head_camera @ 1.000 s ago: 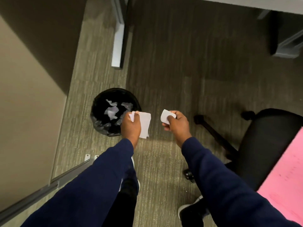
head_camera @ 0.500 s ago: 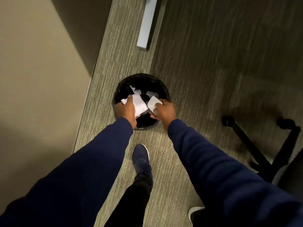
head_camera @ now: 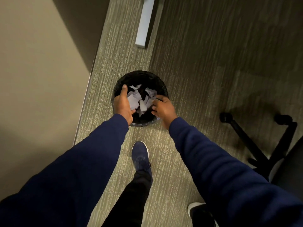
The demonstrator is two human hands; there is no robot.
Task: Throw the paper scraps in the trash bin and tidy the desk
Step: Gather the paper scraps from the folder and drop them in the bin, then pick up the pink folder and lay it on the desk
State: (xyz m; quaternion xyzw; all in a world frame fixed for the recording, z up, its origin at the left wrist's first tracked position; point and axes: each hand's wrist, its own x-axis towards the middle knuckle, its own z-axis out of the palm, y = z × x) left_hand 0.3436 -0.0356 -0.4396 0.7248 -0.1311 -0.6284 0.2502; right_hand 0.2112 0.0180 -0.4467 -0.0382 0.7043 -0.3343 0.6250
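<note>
Carpeted floor (head_camera: 196, 63) filled most of the view, with open room beyond the right hand and a narrower lit strip beyond the left hand, bounded by a tan wall (head_camera: 32, 71) whose base edge ran diagonally past that hand's outer side. Farther ahead of both hands, a pale metal leg (head_camera: 145, 22) stood on the carpet. Off to the outer side of the right hand, well apart, spread the black base of a chair (head_camera: 255, 140). Both arms wore dark blue sleeves (head_camera: 221, 169), and below the hands a blue shoe (head_camera: 141, 156) was planted on the floor.

The round black trash bin (head_camera: 141, 76) sat directly under both hands, near the wall, its lined rim clear on the far side. The left hand (head_camera: 123, 104) was spread flat, thumb stretched forward over the bin's near left rim, holding nothing. The right hand (head_camera: 164, 108) hung over the near right rim with fingers loosely curled and apart; nothing was seen pinched in it. The paper scraps (head_camera: 139, 99) lay piled inside the bin, between the two hands and beneath them, just beside the left palm.
</note>
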